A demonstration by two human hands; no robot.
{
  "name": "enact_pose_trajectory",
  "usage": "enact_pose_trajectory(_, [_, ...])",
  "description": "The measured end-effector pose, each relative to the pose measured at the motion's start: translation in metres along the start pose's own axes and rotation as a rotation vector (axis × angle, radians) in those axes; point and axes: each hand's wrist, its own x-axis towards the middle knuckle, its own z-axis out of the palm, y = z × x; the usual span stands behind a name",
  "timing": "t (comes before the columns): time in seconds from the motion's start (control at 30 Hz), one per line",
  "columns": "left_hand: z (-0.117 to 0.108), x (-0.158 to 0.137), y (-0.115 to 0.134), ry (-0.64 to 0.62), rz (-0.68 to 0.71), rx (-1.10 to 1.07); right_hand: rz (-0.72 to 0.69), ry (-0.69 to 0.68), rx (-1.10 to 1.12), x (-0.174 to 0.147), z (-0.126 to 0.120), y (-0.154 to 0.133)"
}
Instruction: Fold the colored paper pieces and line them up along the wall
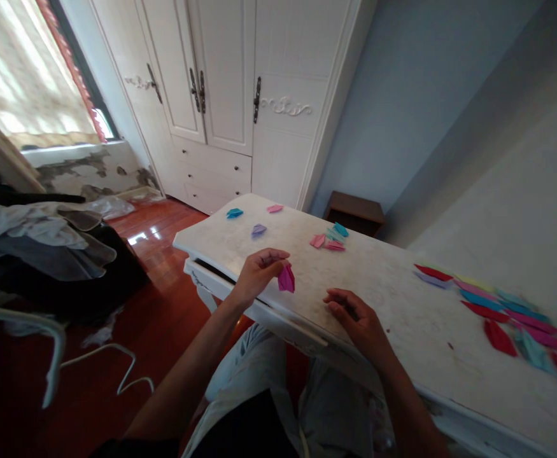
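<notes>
My left hand [265,270] pinches a folded magenta paper piece [286,278] between thumb and fingers, just above the front part of the white table [378,286]. To its right, my right hand [354,317] hovers over the table edge with fingers loosely curled and apart, holding nothing. Beyond the left hand lie a lilac folded paper [258,231], a blue one [234,214] and a pink one [275,208]. A small cluster of pink and teal folded papers [334,236] sits farther back, between the two hands.
Several folded papers in red, blue, magenta and teal [507,312] lie grouped at the table's right. A drawer [268,318] stands slightly open at the front edge. Behind are a white wardrobe [221,83] and a brown stand [354,210]. Clothes [68,235] are heaped at left.
</notes>
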Motion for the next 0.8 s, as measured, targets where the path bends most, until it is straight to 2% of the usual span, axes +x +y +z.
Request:
enact_pose_trajectory(0.2, [0.058,-0.003,-0.023,-0.100,-0.088,-0.050,-0.062,-0.038,0.025,0.001,-0.001,-0.007])
enact_pose_trajectory(0.33, [0.079,-0.003,-0.033,-0.109,-0.141,-0.079,-0.056,0.028,0.043,0.002,-0.003,-0.006])
enact_pose_trajectory(0.47, [0.082,-0.003,-0.036,-0.114,-0.179,-0.100,-0.055,0.085,0.073,0.001,-0.004,-0.004])
enact_pose_trajectory(0.6, [0.078,-0.004,-0.036,-0.161,-0.149,-0.032,-0.046,0.130,0.090,0.000,-0.004,-0.004])
enact_pose_trajectory(0.8, [0.078,-0.006,-0.038,-0.117,-0.130,-0.031,-0.032,0.157,0.096,0.000,-0.003,-0.002])
